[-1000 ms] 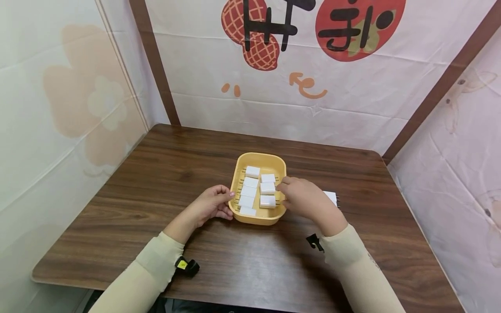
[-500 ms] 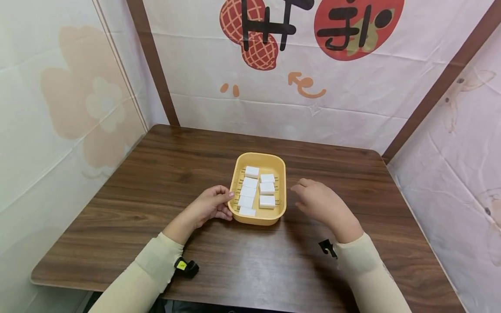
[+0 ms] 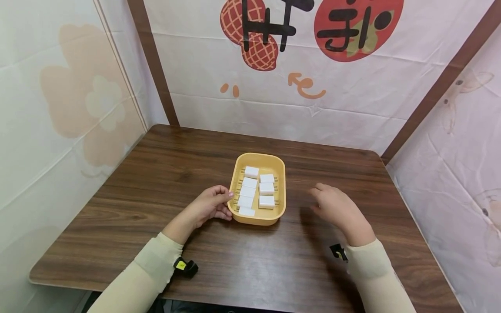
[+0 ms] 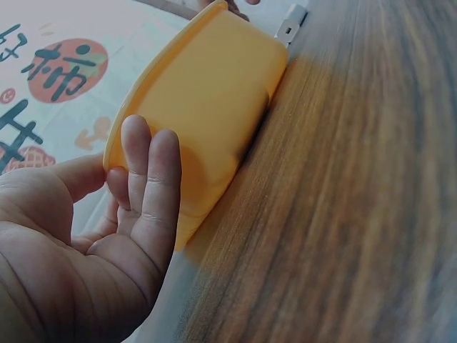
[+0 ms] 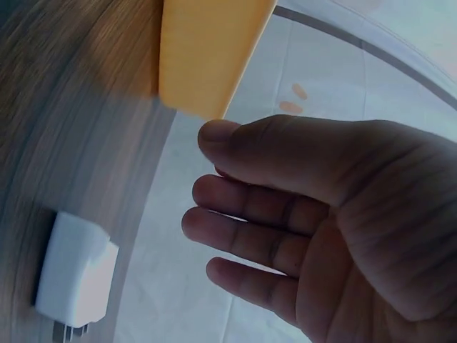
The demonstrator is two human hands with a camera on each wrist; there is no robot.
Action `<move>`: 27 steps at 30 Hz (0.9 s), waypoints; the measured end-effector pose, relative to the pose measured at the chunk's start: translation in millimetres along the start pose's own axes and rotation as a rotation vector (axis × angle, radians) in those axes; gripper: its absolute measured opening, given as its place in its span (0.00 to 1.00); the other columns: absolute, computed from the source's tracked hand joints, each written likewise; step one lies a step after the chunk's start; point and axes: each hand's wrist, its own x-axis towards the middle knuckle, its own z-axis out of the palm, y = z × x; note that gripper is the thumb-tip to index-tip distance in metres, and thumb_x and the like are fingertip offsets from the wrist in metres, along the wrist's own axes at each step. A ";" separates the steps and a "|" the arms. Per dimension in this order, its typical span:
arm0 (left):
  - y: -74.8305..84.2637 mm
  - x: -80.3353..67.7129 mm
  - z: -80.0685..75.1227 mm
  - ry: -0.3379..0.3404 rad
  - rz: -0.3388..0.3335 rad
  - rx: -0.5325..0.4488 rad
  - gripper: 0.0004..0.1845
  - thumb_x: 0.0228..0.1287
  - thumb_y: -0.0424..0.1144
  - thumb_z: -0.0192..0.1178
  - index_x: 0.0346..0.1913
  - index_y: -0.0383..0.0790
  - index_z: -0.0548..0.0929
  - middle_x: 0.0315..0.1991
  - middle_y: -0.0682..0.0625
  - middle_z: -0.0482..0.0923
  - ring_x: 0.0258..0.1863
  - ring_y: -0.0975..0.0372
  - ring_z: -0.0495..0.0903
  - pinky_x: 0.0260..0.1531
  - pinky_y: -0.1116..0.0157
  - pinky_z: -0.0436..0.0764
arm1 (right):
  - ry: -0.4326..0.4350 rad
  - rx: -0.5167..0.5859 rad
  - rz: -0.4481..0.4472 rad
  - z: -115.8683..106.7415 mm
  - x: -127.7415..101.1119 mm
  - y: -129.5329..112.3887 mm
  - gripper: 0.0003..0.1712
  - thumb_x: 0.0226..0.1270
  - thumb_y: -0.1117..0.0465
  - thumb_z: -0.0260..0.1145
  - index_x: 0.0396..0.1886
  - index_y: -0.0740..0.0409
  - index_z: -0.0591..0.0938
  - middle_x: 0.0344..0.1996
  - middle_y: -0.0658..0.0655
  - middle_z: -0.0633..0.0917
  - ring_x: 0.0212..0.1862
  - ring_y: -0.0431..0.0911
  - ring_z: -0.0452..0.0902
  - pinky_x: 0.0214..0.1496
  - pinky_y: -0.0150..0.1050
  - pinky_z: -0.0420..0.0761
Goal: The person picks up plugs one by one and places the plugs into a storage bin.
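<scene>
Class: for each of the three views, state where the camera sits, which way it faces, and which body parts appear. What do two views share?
Head: above, facing down at the brown wooden table; both forearms show.
Left wrist: beside the left hand, which holds the yellow plastic tray.
Right wrist: under the right hand, facing a white plug adapter.
All views share the tray.

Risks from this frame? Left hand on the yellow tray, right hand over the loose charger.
1. The white charger lies on the table under the right hand, hidden from the head view, so a reach is likely guided partly by feel and may knock it away.
2. The tray already holds seven chargers in two rows; another may land on top, or tilt.
3. The left hand grips only one tray edge, so a bump could swivel the tray.
</scene>
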 end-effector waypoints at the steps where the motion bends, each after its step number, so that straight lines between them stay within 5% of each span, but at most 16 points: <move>1: -0.2 0.0 0.0 0.000 -0.001 -0.001 0.14 0.79 0.43 0.57 0.51 0.35 0.71 0.30 0.45 0.82 0.26 0.58 0.86 0.34 0.58 0.90 | -0.010 -0.002 0.011 0.3 -1.0 1.7 0.24 0.63 0.61 0.76 0.57 0.63 0.83 0.44 0.57 0.82 0.42 0.51 0.82 0.45 0.48 0.85; 12: -0.8 0.0 -0.7 0.005 0.005 -0.003 0.13 0.78 0.43 0.57 0.50 0.36 0.71 0.30 0.44 0.82 0.26 0.58 0.86 0.33 0.58 0.90 | -0.093 0.014 0.085 10.4 -4.7 19.8 0.23 0.62 0.62 0.75 0.57 0.64 0.83 0.50 0.61 0.83 0.48 0.57 0.84 0.50 0.54 0.85; 27: -1.2 0.9 -1.2 0.003 0.005 -0.001 0.13 0.79 0.43 0.57 0.50 0.36 0.71 0.30 0.44 0.82 0.26 0.58 0.86 0.33 0.58 0.90 | -0.094 0.069 0.162 19.6 -10.5 37.6 0.23 0.57 0.64 0.77 0.53 0.61 0.85 0.50 0.59 0.83 0.50 0.56 0.84 0.48 0.55 0.84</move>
